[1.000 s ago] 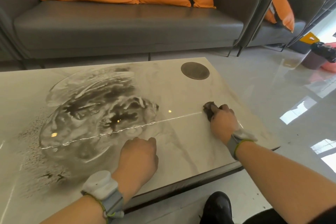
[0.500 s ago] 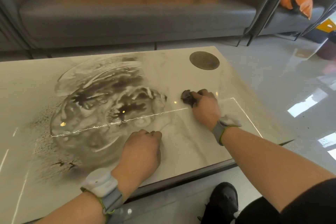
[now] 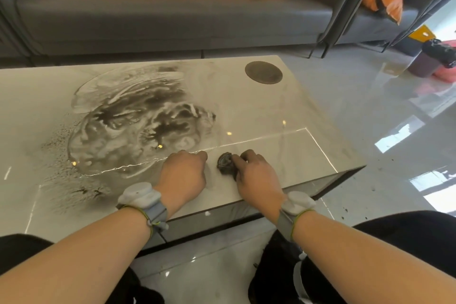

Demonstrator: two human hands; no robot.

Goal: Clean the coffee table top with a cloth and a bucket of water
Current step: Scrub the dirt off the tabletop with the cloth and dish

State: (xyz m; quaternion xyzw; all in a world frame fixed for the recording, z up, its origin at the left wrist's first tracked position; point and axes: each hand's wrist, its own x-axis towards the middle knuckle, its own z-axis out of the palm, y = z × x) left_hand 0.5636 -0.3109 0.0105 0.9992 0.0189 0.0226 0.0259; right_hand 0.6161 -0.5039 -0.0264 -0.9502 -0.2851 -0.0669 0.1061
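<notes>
Dark, wadded cloth (image 3: 225, 166) at lower centre of the frame, pressed on the pale marble tabletop (image 3: 291, 155) near its front edge. Pinched under curled fingers of the right hand (image 3: 256, 177), so that grip closed round the wad. Left hand (image 3: 183, 175) just beside it to the left, knuckles down on the stone, fingers curled, nothing visibly held.

Judged mid-task: lower right patch around the cloth looks wiped, though wet and dry hard to tell apart on the glossy surface; wide swirled area at centre left and the far strip by the round dark inset (image 3: 263, 72) likely left to do. No bucket clearly identifiable; only blurred containers at the right edge of the frame.

Front edge close below both wrists, right corner not far off. Plenty of open stone leftward and upward, toward the grey sofa (image 3: 172, 12).
</notes>
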